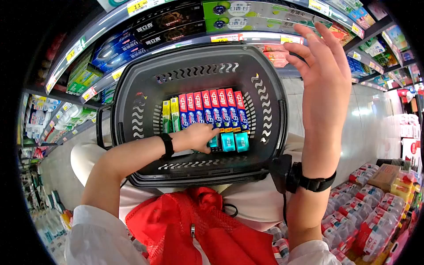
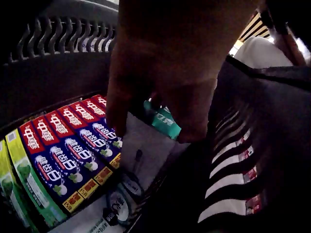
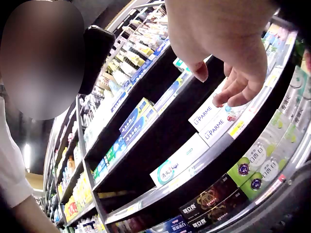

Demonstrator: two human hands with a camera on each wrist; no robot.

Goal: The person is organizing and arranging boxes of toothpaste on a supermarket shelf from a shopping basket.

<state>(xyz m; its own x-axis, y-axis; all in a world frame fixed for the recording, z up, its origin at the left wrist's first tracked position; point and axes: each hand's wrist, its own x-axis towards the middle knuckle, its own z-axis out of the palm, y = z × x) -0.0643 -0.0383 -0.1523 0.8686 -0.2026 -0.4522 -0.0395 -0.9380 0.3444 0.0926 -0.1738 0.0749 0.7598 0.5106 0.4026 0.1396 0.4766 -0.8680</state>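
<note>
The left hand (image 1: 199, 136) reaches down into the basket (image 1: 190, 78), thumb and fingers bent round a teal box (image 1: 213, 142) towards the near edge, beside two others. The right hand (image 1: 324, 62) is raised off the far right corner, empty, fingers loosely spread.

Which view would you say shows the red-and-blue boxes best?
The head view, because the red-and-blue boxes show end to end; the left wrist view is closer, but fingers hide some; the right wrist view shows none.
</note>
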